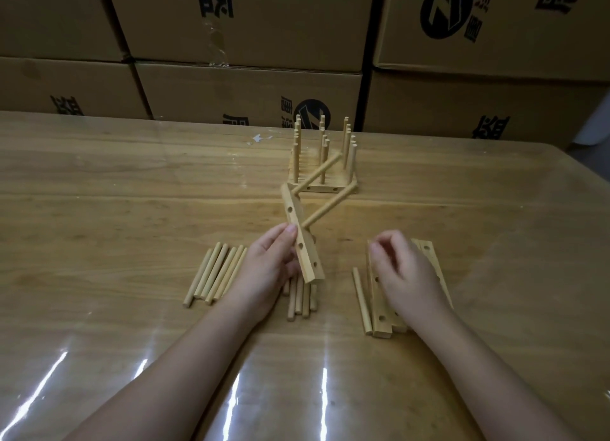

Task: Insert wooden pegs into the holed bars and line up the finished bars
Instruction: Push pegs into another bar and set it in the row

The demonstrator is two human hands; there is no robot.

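Stacked cardboard boxes [247,90] with dark printed marks form the background directly behind a wooden surface [132,183] covered by a glossy transparent film. At the far centre of the surface, the finished bars [321,188] lie flat, side by side, each with its pegs standing upright. Nearer, the left hand [267,265] grips the held bar [302,239] at its lower half, with the thumb on the left face and the fingers curled round behind it. The held bar is raised off the surface and tilted, its upper end pointing far and left. Three holes are visible along its side face. Two inserted pegs [330,206] project from the held bar toward the far right, parallel to each other; the upper one crosses in front of the finished bars. The right hand [402,275] hovers over the stack of holed bars [379,318] at the near right, its fingers loosely curled with nothing visible between them; the fingertips are blurred. A single peg [361,300] lies just beside the left edge of the stack, parallel to it. A left group of loose pegs [214,274] lies side by side on the surface left of the left hand. A second group of loose pegs [300,300] lies below the held bar, partly hidden by the left hand.
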